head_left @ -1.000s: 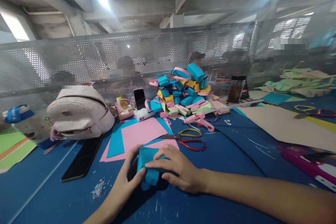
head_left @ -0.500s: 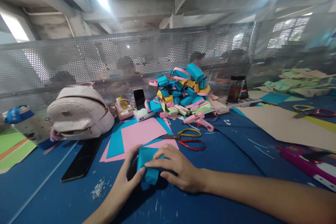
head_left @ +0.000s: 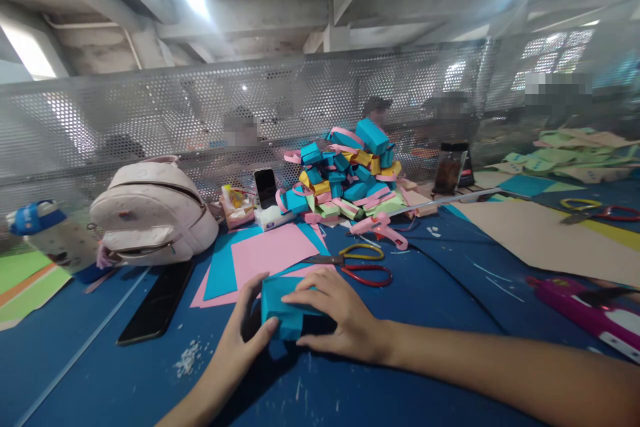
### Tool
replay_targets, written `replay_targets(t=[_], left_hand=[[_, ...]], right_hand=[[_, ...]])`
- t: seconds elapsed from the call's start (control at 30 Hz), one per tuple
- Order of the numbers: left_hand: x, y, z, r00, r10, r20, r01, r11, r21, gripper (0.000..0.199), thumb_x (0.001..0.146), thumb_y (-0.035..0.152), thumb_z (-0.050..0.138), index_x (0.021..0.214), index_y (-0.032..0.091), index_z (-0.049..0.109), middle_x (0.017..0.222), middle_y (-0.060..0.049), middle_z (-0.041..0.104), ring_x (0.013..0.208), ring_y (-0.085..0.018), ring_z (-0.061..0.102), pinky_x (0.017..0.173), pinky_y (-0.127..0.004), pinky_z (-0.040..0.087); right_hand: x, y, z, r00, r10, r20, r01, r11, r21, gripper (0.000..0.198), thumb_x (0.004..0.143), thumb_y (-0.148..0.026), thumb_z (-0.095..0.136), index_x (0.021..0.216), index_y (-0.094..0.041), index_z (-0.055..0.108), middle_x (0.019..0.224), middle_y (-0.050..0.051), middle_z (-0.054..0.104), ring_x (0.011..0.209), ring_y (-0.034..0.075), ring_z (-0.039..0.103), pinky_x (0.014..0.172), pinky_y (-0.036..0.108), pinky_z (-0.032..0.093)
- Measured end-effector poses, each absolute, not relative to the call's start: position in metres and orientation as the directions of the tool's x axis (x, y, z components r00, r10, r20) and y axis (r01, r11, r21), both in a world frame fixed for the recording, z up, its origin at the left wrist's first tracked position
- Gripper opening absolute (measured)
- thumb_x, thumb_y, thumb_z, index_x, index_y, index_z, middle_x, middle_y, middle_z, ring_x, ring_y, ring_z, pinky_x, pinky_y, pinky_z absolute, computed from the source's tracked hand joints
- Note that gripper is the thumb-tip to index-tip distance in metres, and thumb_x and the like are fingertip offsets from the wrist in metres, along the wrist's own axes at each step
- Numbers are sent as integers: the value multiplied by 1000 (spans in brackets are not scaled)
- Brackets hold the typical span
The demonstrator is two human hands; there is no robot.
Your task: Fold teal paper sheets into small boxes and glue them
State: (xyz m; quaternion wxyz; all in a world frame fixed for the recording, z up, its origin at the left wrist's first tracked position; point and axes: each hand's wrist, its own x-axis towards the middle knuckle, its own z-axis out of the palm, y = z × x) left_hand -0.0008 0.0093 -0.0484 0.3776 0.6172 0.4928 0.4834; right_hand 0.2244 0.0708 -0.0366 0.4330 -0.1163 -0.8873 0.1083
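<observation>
Between my hands is a small blue paper box (head_left: pixel 281 300), low over the blue table. My left hand (head_left: pixel 250 320) grips its left side, thumb on the near face and fingers behind. My right hand (head_left: pixel 340 317) is curled over the right part, fingertips on the top and thumb beneath near the front edge. Part of the box's right end is hidden by those fingers. Just beyond lie sheets of pink paper (head_left: pixel 270 255) and blue paper (head_left: pixel 220 273). Scissors (head_left: pixel 350 261) with one yellow and one red handle rest on the sheets' right edge.
A pink glue gun (head_left: pixel 381 229) with a black cord lies before a heap of small paper boxes (head_left: pixel 345 177). To the left are a phone (head_left: pixel 157 303), a pale backpack (head_left: pixel 155 213) and a bottle (head_left: pixel 57 237). A magenta device (head_left: pixel 585 313) sits at right.
The flap at the front of the box has been folded in and the front now looks flatter. My right thumb has moved slightly left and down; the left hand has barely moved.
</observation>
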Motion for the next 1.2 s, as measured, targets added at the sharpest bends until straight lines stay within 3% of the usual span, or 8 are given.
replay_targets(t=[0.2,0.43,0.8,1.2], left_hand=[[-2,13,-46,63,966,253,189,-260,947,60,86,43,65,139,29,40,150,-8,44,139,-33,40,109,-43,44],[-4,16,-49,0,964,267,199,-262,944,65,81,44,69,138,29,40,148,-10,45,138,-35,40,108,-47,43],[7,4,-44,-53,932,360,365,-317,875,77,80,38,70,145,29,29,156,-11,26,145,-34,24,116,-51,29],[8,1,-40,-58,937,345,395,-296,870,73,80,35,70,143,32,32,154,-8,31,142,-33,32,115,-47,32]], right_hand=[[226,70,-36,-528,360,769,195,933,-303,34,90,-35,65,122,-28,60,113,5,63,107,24,52,93,42,35],[226,69,-34,-495,401,770,261,915,-308,33,89,-33,65,121,-29,61,115,5,62,111,25,51,97,44,32],[226,68,-32,-556,289,779,202,957,-211,27,94,-30,59,121,-29,61,113,3,65,109,23,52,96,43,31],[225,67,-33,-603,282,746,216,958,-187,26,95,-28,57,120,-28,62,110,3,64,107,22,52,94,42,34]])
